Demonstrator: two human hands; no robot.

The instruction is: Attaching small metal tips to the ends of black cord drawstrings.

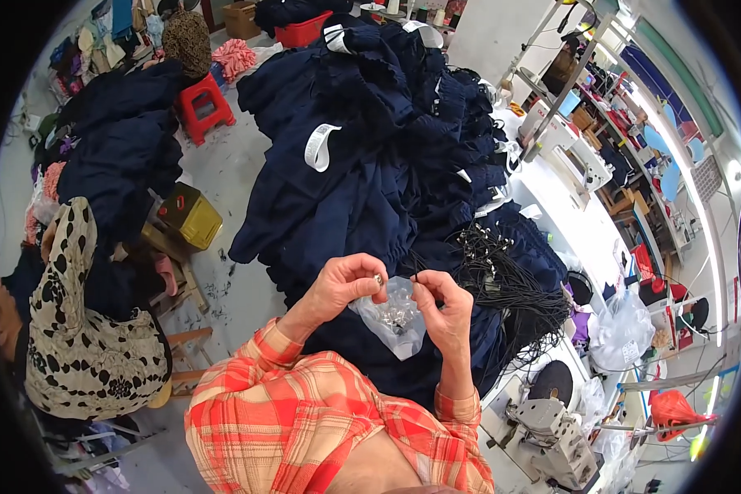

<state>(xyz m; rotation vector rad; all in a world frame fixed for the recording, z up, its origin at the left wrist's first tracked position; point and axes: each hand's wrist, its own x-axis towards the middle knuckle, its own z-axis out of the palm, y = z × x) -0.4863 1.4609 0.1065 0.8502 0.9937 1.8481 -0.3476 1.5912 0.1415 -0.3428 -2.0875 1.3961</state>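
Observation:
My left hand pinches a small metal cord end between thumb and fingertips. Across from it, my right hand has its thumb and finger closed on a thin black cord. Just below and between the hands lies a clear plastic bag with several small shiny metal pieces inside. It rests on a large heap of dark navy garments. To the right of my right hand, a tangled bundle of black cords with silvery bits on it lies over the cloth.
A sewing machine stands on the white table at right; another machine is at lower right. At left are a red stool, a yellow metal can, more navy cloth and a person in a spotted top.

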